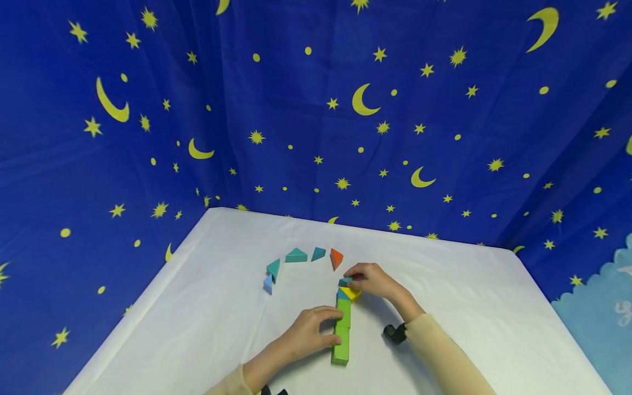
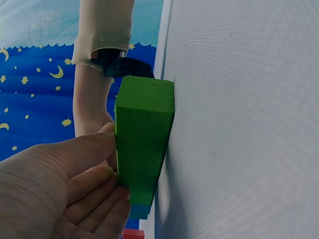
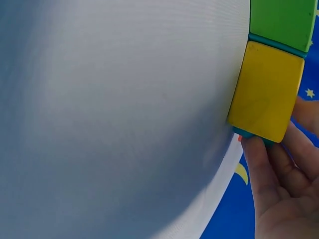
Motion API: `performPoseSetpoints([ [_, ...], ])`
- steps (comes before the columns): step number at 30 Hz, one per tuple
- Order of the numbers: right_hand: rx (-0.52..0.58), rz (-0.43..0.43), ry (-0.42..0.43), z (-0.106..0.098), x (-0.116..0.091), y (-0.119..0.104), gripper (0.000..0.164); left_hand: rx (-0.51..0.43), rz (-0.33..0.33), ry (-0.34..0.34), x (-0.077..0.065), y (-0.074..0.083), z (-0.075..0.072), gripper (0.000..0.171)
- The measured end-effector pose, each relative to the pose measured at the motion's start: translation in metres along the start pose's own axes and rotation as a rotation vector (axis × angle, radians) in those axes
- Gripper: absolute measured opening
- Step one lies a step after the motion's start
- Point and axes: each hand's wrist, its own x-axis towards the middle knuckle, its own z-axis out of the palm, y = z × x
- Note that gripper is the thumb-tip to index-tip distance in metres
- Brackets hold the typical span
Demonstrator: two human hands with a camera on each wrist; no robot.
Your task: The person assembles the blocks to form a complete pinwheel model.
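Two green blocks stand end to end in a row, a near one [image 1: 340,351] and a far one [image 1: 344,312]. My left hand [image 1: 308,332] touches their left side with thumb and fingertips, not wrapped round them. In the left wrist view the near green block [image 2: 144,134] hides most of the row. Beyond the green blocks sit a blue triangular piece [image 1: 342,294] and a yellow block [image 1: 353,294], which shows a broad face in the right wrist view. At the row's far end my right hand [image 1: 375,281] pinches a teal block [image 1: 344,282], partly hidden by the fingers.
Past the row, loose triangular blocks form a curve on the white table [image 1: 197,307]: red [image 1: 336,259], dark teal [image 1: 318,254], teal [image 1: 296,256], another teal piece [image 1: 274,269] and light blue [image 1: 268,284]. A blue curtain [image 1: 296,109] with stars and moons hangs behind.
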Motion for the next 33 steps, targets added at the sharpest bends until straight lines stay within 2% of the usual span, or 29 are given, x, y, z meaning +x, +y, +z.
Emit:
performPoseSetpoints([
  [9,-0.055,-0.055,0.035,0.0011,0.0033,0.0015,0.018,0.007,0.010,0.010,-0.0008,-0.0004,0.0003,0.049],
  [17,0.004,-0.030,0.002,0.0027,0.0076,-0.0027,0.018,0.003,-0.005,0.001,-0.0005,0.0007,-0.0003,0.049],
  [25,-0.010,-0.051,-0.011,0.0043,0.0048,-0.0025,0.020,0.012,0.000,0.004,-0.0001,0.0002,0.0001,0.049],
  [33,0.020,-0.041,-0.019,0.0069,0.0015,-0.0043,0.020,0.004,-0.012,-0.004,0.0004,-0.0009,0.0004,0.050],
])
